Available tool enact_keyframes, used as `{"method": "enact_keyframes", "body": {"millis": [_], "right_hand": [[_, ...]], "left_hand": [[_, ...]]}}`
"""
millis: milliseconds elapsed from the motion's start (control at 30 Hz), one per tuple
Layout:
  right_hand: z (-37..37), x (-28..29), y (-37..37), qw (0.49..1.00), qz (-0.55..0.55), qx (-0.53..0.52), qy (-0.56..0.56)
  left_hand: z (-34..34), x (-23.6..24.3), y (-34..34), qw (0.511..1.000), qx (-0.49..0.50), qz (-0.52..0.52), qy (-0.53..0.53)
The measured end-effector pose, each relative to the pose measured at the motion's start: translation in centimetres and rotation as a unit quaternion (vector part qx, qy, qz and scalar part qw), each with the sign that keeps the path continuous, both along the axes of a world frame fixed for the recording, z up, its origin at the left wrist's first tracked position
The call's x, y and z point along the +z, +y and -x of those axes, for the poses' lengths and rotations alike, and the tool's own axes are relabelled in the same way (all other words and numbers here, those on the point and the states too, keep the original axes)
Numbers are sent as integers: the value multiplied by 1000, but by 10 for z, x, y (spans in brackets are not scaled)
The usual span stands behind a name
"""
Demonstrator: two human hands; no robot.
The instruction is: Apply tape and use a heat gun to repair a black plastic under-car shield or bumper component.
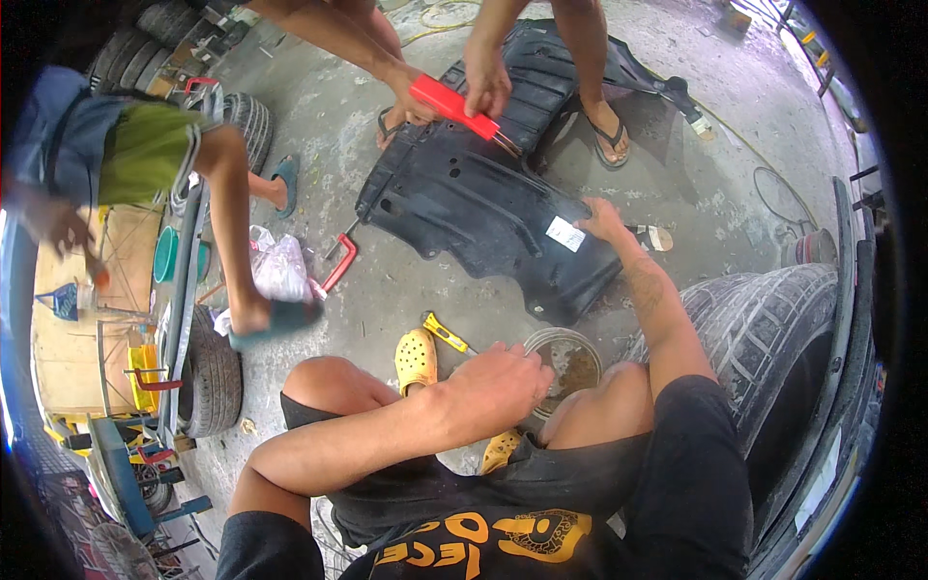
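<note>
A large black ribbed plastic panel [454,208] with a white label [565,234] is held tilted in front of me. My right hand [603,222] grips its near right edge beside the label. My left hand [507,379] is closed, fingers curled, above the rim of a round bucket [570,338]; what is inside it, if anything, is hidden. Across the panel, a co-worker's hands [483,82] hold a red tool [449,104] whose two metal prongs touch or nearly touch the panel. A yellow utility knife [447,333] lies on the floor near my yellow clog [416,358].
Tires stand at my right [764,329] and left [215,377]. A red-handled clamp [340,261] and a plastic bag [278,263] are left of the panel. Another person's blurred leg [232,193] steps past there. A hose [788,198] lies at far right.
</note>
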State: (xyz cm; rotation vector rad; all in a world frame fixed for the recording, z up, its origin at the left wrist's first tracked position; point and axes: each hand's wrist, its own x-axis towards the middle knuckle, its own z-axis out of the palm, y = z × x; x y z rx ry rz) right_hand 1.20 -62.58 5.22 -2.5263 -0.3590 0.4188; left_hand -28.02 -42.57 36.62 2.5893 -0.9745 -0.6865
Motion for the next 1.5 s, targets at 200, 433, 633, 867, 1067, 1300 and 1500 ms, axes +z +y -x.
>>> {"method": "enact_keyframes", "body": {"millis": [200,433,633,867,1067,1300,1500], "right_hand": [[-8,-6,-3,998,-33,-1,44],[-9,14,10,992,-63,-23,108],[-17,0,-11,997,21,13,75],[-33,20,3,972,-32,80,219],[-34,19,6,981,-17,41,190],[-31,31,1,971,-5,60,232],[-19,33,2,977,9,33,212]], "left_hand": [[2,-1,-6,999,-34,0,-25],[-34,-149,66,925,-36,-226,302],[-45,-323,96,820,434,64,367],[-86,-353,41,395,619,623,270],[-103,-376,37,329,620,663,260],[-100,-380,28,294,609,695,244],[-93,-378,25,304,595,709,227]]}}
